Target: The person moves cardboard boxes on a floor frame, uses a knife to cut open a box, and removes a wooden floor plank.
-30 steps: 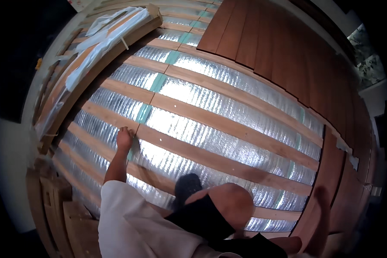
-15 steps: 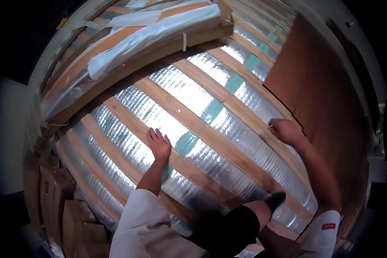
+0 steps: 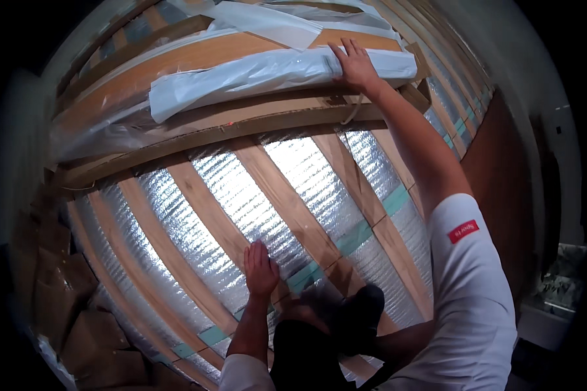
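My left hand [image 3: 261,268] rests open, fingers stretched, on the floor where a wooden batten [image 3: 277,189] meets silvery foil sheeting [image 3: 300,159]. Out ahead, my right hand [image 3: 357,65] lies with its fingers spread over white plastic wrapping [image 3: 241,81], near its right end. The wrapping partly covers long orange-brown boards [image 3: 241,47] in an opened long cardboard box [image 3: 195,137]. A pale strap [image 3: 353,111] hangs over the box's near wall, just below my right hand. Whether any of the wrapping is pinched in my right fingers does not show; they look stretched out.
Parallel battens with foil between them run across the floor, joined by green tape [image 3: 355,238]. A large reddish-brown panel [image 3: 496,215] lies at the right. Crumpled cardboard [image 3: 94,339] is heaped at the lower left. My dark-covered foot [image 3: 365,309] stands on the battens.
My right hand has gone from above the battens at the right, forward and left onto the wrapping. My view has turned and come closer to the box. My left hand stays on the floor.
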`<state>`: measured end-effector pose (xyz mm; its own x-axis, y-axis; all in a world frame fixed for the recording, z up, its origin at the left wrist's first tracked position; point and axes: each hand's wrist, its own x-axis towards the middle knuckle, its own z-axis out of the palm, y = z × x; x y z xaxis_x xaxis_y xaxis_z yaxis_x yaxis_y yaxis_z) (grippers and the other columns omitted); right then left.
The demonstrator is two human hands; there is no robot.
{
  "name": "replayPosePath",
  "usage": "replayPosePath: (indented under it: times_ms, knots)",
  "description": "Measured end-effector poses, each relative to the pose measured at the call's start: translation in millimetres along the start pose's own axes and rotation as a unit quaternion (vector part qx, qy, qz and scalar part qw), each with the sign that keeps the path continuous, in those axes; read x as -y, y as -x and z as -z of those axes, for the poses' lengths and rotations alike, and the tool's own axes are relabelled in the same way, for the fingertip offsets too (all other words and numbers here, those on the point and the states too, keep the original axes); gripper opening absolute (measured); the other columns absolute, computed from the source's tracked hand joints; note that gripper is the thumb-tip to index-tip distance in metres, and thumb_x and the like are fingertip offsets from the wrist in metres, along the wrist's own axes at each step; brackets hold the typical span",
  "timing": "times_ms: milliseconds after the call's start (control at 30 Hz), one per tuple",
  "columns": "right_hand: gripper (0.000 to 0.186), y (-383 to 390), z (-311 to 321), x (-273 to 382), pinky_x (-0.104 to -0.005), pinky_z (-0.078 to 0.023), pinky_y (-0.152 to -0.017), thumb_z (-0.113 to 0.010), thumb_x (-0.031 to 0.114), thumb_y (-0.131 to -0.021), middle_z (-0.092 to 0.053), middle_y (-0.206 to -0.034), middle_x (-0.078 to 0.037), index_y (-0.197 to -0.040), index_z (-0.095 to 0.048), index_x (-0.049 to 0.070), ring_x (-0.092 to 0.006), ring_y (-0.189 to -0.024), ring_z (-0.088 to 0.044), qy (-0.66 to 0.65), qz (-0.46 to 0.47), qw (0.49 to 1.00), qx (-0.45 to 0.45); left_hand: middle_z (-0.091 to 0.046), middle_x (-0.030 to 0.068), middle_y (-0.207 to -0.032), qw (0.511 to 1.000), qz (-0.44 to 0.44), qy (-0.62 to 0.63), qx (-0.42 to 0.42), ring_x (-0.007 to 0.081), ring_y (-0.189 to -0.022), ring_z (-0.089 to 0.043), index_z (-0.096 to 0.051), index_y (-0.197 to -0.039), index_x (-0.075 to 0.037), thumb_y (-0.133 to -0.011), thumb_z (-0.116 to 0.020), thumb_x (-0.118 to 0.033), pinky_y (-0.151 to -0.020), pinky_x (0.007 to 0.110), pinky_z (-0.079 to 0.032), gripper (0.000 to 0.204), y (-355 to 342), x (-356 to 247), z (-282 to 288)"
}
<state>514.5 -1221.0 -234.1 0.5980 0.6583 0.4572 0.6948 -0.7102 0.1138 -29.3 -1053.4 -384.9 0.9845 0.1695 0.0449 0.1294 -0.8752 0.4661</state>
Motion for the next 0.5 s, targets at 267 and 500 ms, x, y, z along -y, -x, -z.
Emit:
replayPosePath:
  times_ms: [267, 500]
  knots:
    - [0.019, 33, -22, 2, -0.0451, -0.048, -0.078, -0.053, 0.012, -0.085, -0.057, -0.094, -0.017, -0.101, -0.063, 0.006, -0.0358, -0.096, -0.057, -0.097, -0.06, 0.989, 0.095, -0.048, 0.0229, -0.14, 0.999, 0.023, 0.02, 0.043, 0.0386, -0.131, -0.044, -0.05, -0.127, 0.009, -0.073, -0.063, -0.013, -0.114, 0.053, -0.028, 0.06, -11, 2, 10]
    - [0.021, 98, -56, -6, -0.0492, -0.051, -0.08, -0.064, 0.025, -0.082, -0.067, -0.087, -0.019, -0.085, -0.071, 0.006, -0.0397, -0.087, -0.064, -0.189, -0.059, 0.903, 0.382, -0.047, 0.0219, -0.141, 0.999, 0.006, 0.037, 0.029, 0.037, -0.133, -0.042, -0.051, -0.128, 0.008, -0.074, -0.061, -0.015, -0.117, 0.051, -0.025, 0.06, -6, 9, -2]
